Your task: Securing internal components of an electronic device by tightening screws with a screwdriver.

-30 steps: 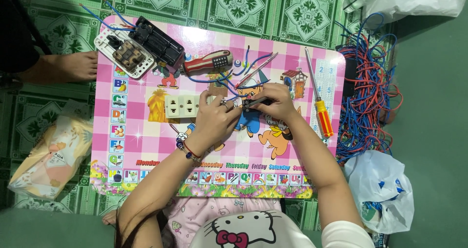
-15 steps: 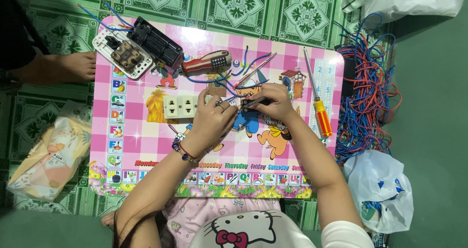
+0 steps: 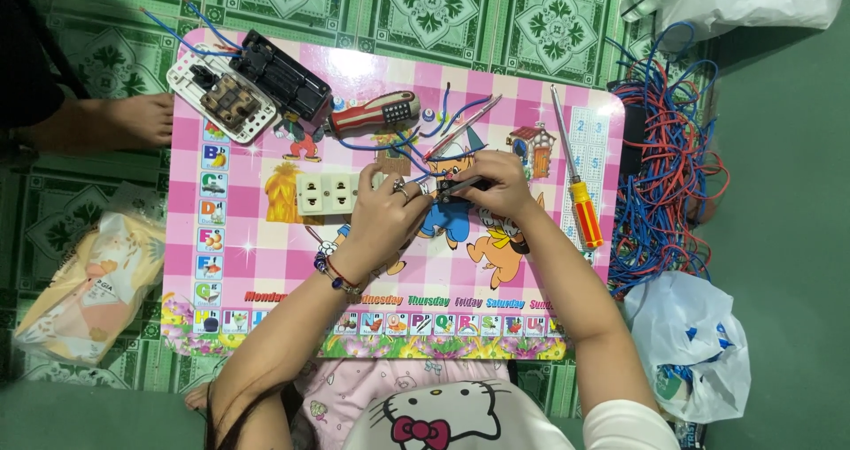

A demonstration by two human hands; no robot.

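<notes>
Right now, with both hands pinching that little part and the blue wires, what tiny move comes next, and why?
Probably keep the left hand steady and turn the thin tool in the right hand gently, because its tip sits on the small black part where the blue wires meet.

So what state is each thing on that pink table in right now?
Left hand: closed on a small dark part.
Right hand: gripping a thin metal tool against that part.
Cream double socket: lying flat, face up.
Orange-handled screwdriver: lying unheld.
Red-handled tool: lying unheld.
Wire tangle: loose, beside the table.
</notes>
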